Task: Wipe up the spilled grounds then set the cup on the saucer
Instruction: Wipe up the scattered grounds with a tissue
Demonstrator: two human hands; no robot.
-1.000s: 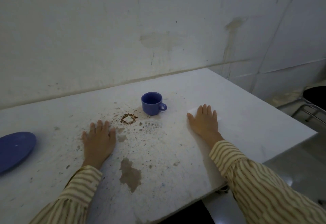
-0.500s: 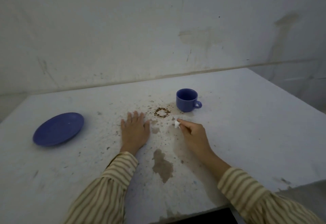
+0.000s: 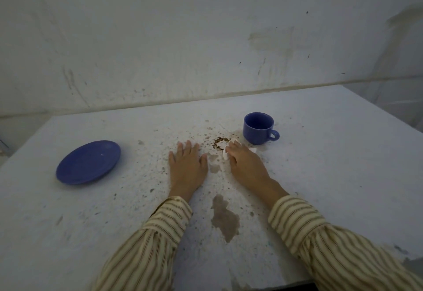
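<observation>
A blue cup [image 3: 258,128] stands upright on the white table [image 3: 332,164], handle to the right. Just left of it lies a small brown pile of spilled grounds [image 3: 219,140]. My right hand [image 3: 246,164] presses a white napkin [image 3: 225,153] flat on the table, its edge touching the grounds. Flat on the table to the left of the pile rests my left hand [image 3: 187,168], fingers apart and holding nothing. A blue saucer [image 3: 88,162] sits at the far left, empty.
A brown stain [image 3: 225,218] marks the table between my forearms, with dark specks scattered around. A stained white wall [image 3: 206,39] runs along the table's far edge. The table's right edge drops off at the far right.
My right hand has picked the napkin off the table's right side and carried it left to the grounds, laying it flat there. The view has swung left, bringing the saucer fully in.
</observation>
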